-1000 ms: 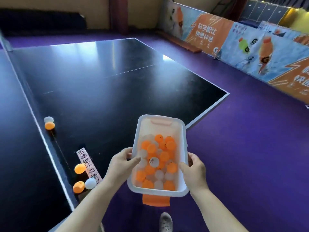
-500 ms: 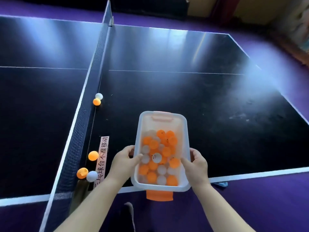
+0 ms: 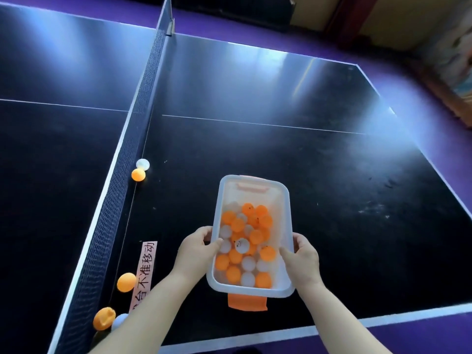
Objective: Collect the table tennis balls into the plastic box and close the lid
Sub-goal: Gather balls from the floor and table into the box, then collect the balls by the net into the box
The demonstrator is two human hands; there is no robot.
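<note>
Black table (image 3: 281,162), purple floor, net (image 3: 122,175) at left. Box (image 3: 287,218) held above table, open, part-filled with balls (image 3: 245,246). Left hand (image 3: 196,249) and right hand (image 3: 304,261) clamped on long rims. Likely light, thin-walled, slightly flexible; best gripped at rims, level. Loose balls (image 3: 138,174) beside net.

Showing as translucent, smooth plastic: the box (image 3: 286,200); gleaming glossy under the light: the dark table (image 3: 255,80); looking woven: the mesh net (image 3: 122,175); appearing matt paper: the label (image 3: 146,267).
</note>
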